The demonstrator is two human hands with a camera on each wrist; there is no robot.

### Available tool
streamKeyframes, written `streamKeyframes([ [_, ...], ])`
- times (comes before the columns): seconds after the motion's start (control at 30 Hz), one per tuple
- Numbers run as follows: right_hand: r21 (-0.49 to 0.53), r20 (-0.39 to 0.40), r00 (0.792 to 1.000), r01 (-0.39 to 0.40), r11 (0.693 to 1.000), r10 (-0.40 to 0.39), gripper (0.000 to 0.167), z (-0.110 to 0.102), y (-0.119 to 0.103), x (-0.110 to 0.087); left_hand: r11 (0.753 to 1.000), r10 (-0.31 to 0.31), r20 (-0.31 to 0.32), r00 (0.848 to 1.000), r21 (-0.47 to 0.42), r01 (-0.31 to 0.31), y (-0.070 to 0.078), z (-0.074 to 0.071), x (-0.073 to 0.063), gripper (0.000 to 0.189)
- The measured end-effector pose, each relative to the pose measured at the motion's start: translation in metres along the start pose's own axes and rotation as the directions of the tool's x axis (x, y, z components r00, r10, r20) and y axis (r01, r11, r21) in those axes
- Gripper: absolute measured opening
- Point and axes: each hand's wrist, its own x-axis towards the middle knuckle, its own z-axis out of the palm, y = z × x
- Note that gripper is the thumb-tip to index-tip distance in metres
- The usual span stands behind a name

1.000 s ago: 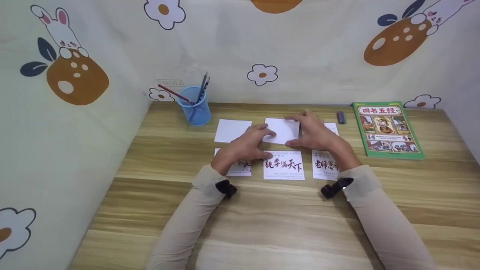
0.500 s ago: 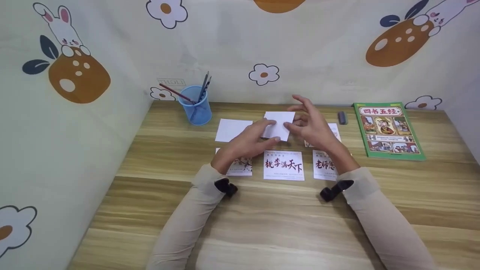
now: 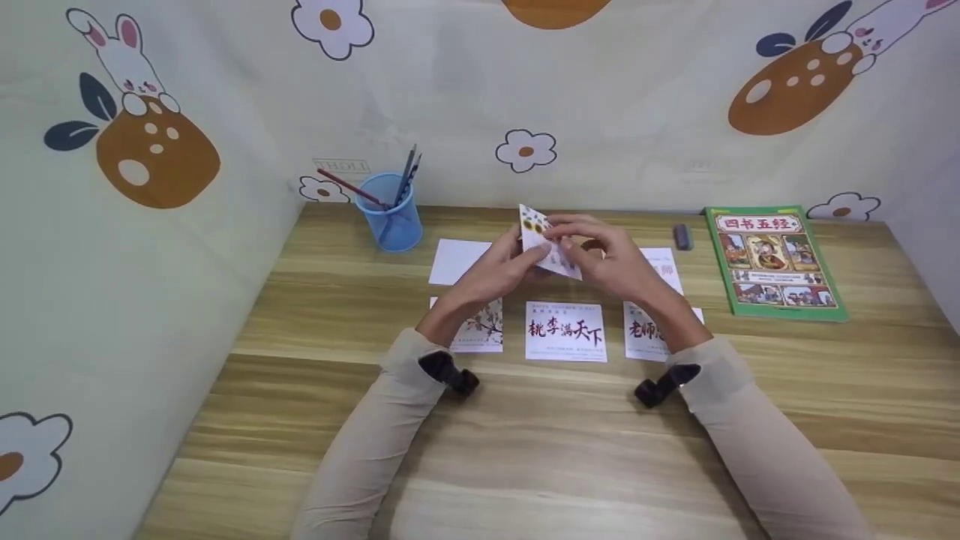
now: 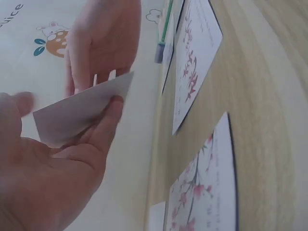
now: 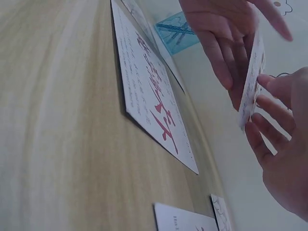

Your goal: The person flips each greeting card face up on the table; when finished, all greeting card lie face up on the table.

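Both hands hold a small printed card point(image 3: 533, 228) upright above the table; yellow sunflowers show on its face. My left hand point(image 3: 487, 271) has its fingers along the card's back, and its thumb overlaps the face in the head view. From the other side, my right hand point(image 3: 621, 259) holds it with thumb and bent fingers at the printed face. The card's plain back point(image 4: 79, 113) shows in the left wrist view. In the right wrist view the card point(image 5: 252, 77) stands nearly edge-on between the hands. Beneath the hands lies a card with red calligraphy point(image 3: 565, 331).
A blank-side-up card point(image 3: 459, 260) lies at upper left, with a blossom card point(image 3: 486, 328) below it. Two more printed cards, one upper point(image 3: 666, 264) and one lower point(image 3: 643, 337), lie at right. Behind stand a blue pencil cup point(image 3: 394, 225), an eraser point(image 3: 682, 236) and a green book point(image 3: 776, 262).
The card lay blank side up on the table; both hands have lifted it and turned it over, so its sunflower print shows. The other cards have not moved.
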Motion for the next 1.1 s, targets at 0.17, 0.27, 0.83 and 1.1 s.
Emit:
streamKeyframes([
  [0.17, -0.124, -0.084, 0.996, -0.016, 0.992, 0.005, 0.036, -0.003, 0.003, 0.0, 0.991, 0.018, -0.134, 0.991, 0.131, 0.0, -0.003, -0.002, 0.0, 0.073],
  [0.27, -0.136, -0.137, 0.989, -0.082, 0.987, 0.063, 0.033, -0.006, 0.006, 0.0, 0.993, 0.008, -0.195, 0.981, 0.121, 0.016, -0.004, -0.002, 0.001, 0.07],
  [0.83, 0.007, -0.111, 0.986, -0.127, 0.992, 0.127, 0.068, -0.01, 0.007, 0.0, 0.995, 0.042, -0.324, 0.945, 0.095, -0.012, -0.013, -0.007, 0.003, 0.037],
  [1.1, -0.123, -0.142, 0.952, -0.29, 0.949, 0.272, 0.077, -0.013, 0.009, -0.003, 0.986, 0.088, -0.323, 0.942, 0.165, -0.036, -0.013, -0.009, 0.002, 0.068],
])
